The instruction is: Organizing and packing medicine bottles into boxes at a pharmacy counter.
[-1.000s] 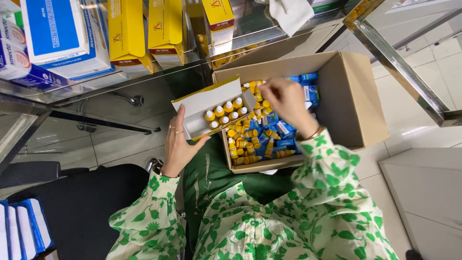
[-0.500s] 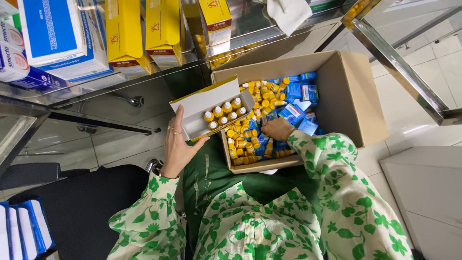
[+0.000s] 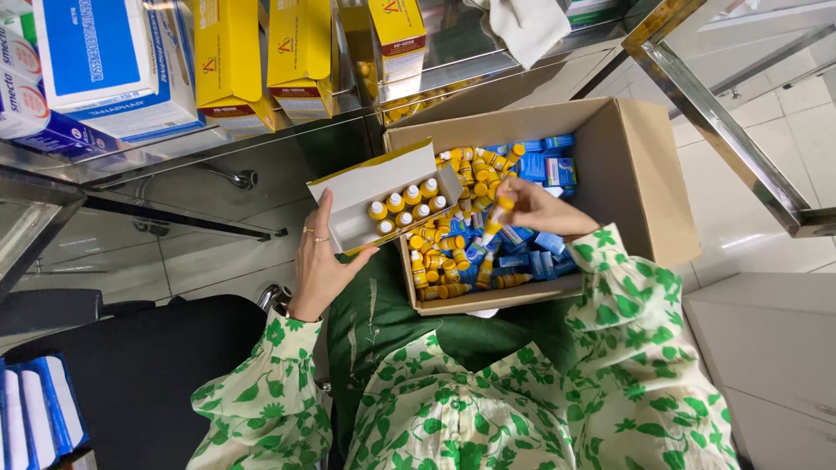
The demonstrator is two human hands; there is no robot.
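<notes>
My left hand (image 3: 320, 261) grips the near edge of a small open white and yellow carton (image 3: 359, 196) that holds several small bottles with white caps standing upright. My right hand (image 3: 533, 209) is inside the brown cardboard box (image 3: 636, 174) on my lap, shut on a small yellow bottle (image 3: 495, 222) held tilted above the pile. The box is full of loose yellow bottles (image 3: 435, 261) and small blue packets (image 3: 531, 257).
A glass shelf (image 3: 218, 144) ahead carries blue and white boxes (image 3: 96, 61) and yellow cartons (image 3: 228, 52). A metal-framed glass case edge (image 3: 723, 130) runs at the right. A black chair (image 3: 131, 357) stands at my left, with blue and white items (image 3: 39, 418) at the bottom left.
My right hand dipped into the bottle pile, then rose holding a yellow bottle. My left hand and the small carton stayed in place.
</notes>
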